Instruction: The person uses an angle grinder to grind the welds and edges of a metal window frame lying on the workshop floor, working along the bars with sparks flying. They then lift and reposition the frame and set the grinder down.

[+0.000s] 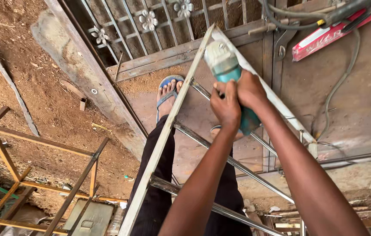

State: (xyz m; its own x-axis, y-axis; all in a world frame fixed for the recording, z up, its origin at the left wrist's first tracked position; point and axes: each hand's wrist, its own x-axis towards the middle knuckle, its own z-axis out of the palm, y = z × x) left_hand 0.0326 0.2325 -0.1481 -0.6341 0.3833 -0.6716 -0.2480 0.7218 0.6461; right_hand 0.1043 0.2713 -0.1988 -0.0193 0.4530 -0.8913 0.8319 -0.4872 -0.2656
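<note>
Both my hands grip a teal and grey angle grinder (223,65) in the upper middle of the view. My left hand (225,105) wraps its body from the left, and my right hand (250,89) holds it from the right. The grinder's head rests against the top corner of a bare steel frame (161,140) made of angle bars with several cross rods. The frame leans up toward me, over my legs. My sandalled foot (168,94) stands on a rusty metal door panel (360,100) lying flat below.
A grille with metal flowers (148,19) forms the door's far part. A rusty square-tube frame (41,175) stands at lower left on the dirt ground (32,78). Cables (340,83) and a red and white box (334,32) lie at upper right. A flat metal box (87,216) sits at the bottom.
</note>
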